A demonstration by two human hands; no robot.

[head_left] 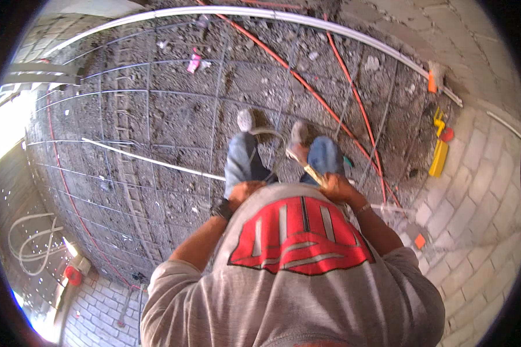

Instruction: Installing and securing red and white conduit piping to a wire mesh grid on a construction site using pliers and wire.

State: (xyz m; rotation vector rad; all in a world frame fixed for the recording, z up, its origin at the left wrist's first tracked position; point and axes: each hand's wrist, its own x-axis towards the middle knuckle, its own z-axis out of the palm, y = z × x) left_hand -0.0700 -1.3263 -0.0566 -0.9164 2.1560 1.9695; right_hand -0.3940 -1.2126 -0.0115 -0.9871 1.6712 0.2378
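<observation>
My right hand (338,189) is closed around a narrow yellowish object (314,174) beside my right knee; its exact kind is unclear. At my waist, on the left, my left hand (246,193) is bent inward, with a dark watch or band on the wrist. The shirt hides its fingers, so whether it holds anything does not show. Between my legs a thin grey loop of cable or tube (279,137) curves down toward my lap. A white pipe (156,159) lies on the left, one end by my left leg.
A grid of steel bars (217,92) covers the gravelly ground around my shoes. Orange conduits (307,84) cross it diagonally. Long white pipes (260,11) arc along the far side. A yellow tool (439,159) lies by the block wall (469,168) at right. Coiled white tubing (32,246) is at left.
</observation>
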